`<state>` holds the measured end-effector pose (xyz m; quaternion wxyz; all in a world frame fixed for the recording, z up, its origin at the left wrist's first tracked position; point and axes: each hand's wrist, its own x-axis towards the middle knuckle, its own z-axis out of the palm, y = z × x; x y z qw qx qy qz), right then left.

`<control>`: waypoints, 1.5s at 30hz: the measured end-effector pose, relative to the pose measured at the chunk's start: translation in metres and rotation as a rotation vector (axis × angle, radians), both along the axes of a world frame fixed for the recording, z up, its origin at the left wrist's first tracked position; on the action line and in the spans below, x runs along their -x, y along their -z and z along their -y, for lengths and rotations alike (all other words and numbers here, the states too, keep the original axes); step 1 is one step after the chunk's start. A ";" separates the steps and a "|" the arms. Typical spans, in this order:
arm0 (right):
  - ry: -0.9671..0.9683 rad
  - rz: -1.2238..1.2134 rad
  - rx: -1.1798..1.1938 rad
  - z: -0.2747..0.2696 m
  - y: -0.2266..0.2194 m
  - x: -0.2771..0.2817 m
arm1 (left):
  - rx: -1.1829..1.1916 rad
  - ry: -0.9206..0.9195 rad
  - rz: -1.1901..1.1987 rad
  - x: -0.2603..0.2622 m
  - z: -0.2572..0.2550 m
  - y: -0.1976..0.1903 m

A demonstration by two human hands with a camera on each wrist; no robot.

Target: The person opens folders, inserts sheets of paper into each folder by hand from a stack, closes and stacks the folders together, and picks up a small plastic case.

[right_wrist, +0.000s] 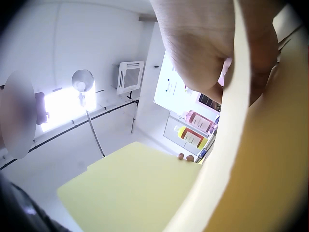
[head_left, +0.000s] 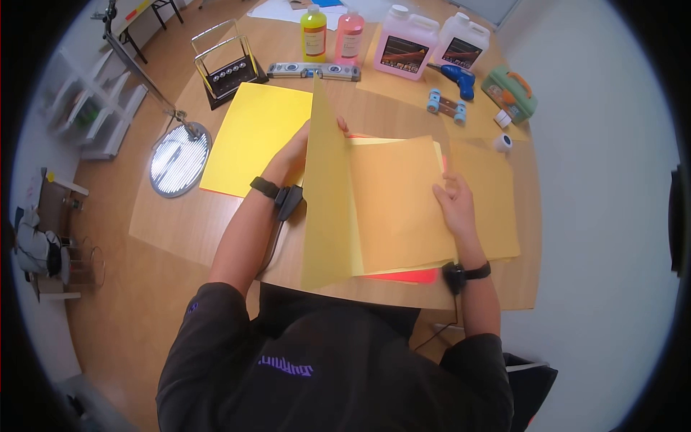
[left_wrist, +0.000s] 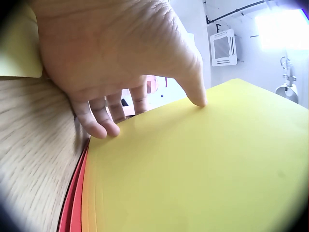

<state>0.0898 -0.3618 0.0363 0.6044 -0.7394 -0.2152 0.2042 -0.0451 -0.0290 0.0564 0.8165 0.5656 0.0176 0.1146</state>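
Yellow paper fills our view: we see the left hand [head_left: 296,153] holding one raised sheet [head_left: 327,194] upright by its far edge, thumb on one face, curled fingers [left_wrist: 99,123] behind. The right hand [head_left: 453,205] pinches another lifted sheet [head_left: 399,205] to its right, over the stack [head_left: 403,276] near the table [head_left: 180,223] edge.

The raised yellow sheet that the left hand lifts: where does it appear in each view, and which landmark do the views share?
Head: raised yellow sheet stands on edge at centre, gripped by the left hand.
Left wrist: it fills the lower right, under the fingers.
Right wrist: it lies low at centre, fingertips at its far edge.
Shared landmark: the yellow and pink bottles, also in the right wrist view.
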 end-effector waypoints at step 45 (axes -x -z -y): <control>-0.445 0.766 0.632 0.022 -0.040 0.000 | -0.040 0.082 -0.032 -0.014 -0.011 0.008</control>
